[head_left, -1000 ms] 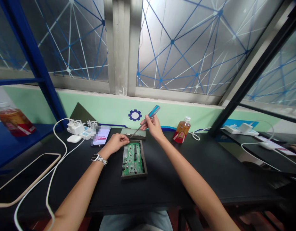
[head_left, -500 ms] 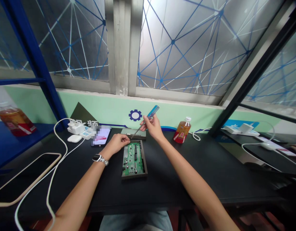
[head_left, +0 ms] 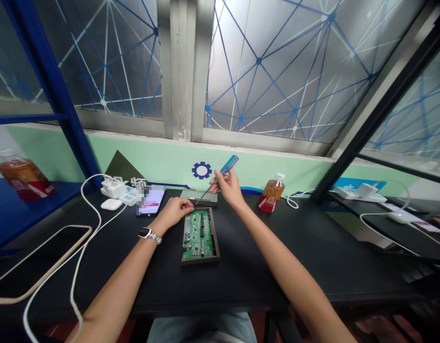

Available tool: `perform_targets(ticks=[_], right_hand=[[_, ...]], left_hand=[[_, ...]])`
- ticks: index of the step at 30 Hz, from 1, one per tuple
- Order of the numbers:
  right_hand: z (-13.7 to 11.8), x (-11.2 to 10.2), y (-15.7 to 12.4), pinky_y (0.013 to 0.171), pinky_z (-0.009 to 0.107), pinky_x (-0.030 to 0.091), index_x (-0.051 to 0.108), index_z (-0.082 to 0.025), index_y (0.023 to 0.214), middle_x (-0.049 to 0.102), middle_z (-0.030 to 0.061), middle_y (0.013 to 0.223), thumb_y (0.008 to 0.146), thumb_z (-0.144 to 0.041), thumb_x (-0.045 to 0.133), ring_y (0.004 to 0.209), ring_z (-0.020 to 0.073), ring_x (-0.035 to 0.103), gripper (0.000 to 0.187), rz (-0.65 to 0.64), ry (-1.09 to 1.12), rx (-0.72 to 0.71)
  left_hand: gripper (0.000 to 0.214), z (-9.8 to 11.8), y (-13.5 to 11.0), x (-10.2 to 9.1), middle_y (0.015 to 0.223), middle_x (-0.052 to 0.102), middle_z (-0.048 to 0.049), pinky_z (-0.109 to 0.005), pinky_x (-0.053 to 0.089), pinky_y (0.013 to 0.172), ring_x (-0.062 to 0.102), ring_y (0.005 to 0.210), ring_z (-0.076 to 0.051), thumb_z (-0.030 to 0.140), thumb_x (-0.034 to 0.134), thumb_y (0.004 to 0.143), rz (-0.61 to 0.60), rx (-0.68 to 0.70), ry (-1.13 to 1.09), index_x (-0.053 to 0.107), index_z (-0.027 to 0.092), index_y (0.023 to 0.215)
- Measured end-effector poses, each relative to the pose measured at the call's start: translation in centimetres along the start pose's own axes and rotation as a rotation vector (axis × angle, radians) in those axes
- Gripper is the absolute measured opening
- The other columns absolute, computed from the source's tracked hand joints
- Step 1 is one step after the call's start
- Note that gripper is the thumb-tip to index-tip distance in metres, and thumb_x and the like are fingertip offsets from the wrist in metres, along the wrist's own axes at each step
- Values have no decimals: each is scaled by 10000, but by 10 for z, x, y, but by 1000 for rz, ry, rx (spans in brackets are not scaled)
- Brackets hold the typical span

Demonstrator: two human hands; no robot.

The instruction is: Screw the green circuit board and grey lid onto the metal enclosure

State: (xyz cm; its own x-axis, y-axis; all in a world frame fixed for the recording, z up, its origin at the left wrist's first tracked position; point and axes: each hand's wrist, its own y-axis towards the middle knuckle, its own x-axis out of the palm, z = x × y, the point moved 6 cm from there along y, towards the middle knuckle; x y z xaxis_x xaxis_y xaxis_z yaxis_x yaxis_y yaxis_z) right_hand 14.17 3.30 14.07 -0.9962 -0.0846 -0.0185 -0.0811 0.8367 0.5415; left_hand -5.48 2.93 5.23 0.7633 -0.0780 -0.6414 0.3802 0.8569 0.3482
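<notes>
A green circuit board (head_left: 196,236) lies in a shallow dark casing (head_left: 202,260) on the black table before me. My right hand (head_left: 227,186) is closed round a screwdriver with a blue handle (head_left: 229,164). Its shaft slants down and left, with the tip close to the casing's far left corner. At that same corner my left hand (head_left: 175,211) has its thumb and fingertips pinched together; whatever is between them is too small to make out. Just behind the casing rests a flat grey cover-like piece (head_left: 205,196), partly hidden by my hands.
Left of my hands lie a lit phone (head_left: 151,202), a white power strip with plugs (head_left: 123,193) and a small white case (head_left: 112,204). White cables (head_left: 79,257) loop along the left side. A drink bottle (head_left: 272,193) stands at the right; another bottle (head_left: 24,176) is on the blue shelf.
Almost nothing differs. Both hands and the screwdriver stay at the casing's far left corner, and the whole view has shifted very slightly.
</notes>
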Motion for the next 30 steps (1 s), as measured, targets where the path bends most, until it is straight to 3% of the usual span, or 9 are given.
perform_targets(ticks=[13, 21, 30], right_hand=[[-2, 4, 0, 475, 227, 564, 434, -234, 1007, 693, -25, 738, 864, -593, 636, 499, 125, 670, 436, -49, 26, 15], [-1, 1, 0, 425, 214, 548, 421, -236, 992, 679, -35, 697, 813, -591, 697, 463, 130, 655, 484, 37, -7, 39], [-9, 10, -5, 408, 219, 536, 470, -237, 980, 672, -16, 726, 837, -562, 680, 455, 132, 650, 412, 80, -89, -10]], left_hand=[[229, -2, 0, 2, 725, 722, -54, -275, 420, 617, 624, 669, -195, 400, 686, 809, 3, -1, -6, 769, 186, 808], [228, 6, -1, 5, 729, 720, -56, -281, 408, 626, 620, 670, -200, 395, 669, 825, 24, 1, 22, 753, 184, 796], [185, 14, -3, 6, 739, 720, -55, -284, 405, 638, 632, 683, -201, 344, 658, 837, 32, 20, 64, 745, 194, 776]])
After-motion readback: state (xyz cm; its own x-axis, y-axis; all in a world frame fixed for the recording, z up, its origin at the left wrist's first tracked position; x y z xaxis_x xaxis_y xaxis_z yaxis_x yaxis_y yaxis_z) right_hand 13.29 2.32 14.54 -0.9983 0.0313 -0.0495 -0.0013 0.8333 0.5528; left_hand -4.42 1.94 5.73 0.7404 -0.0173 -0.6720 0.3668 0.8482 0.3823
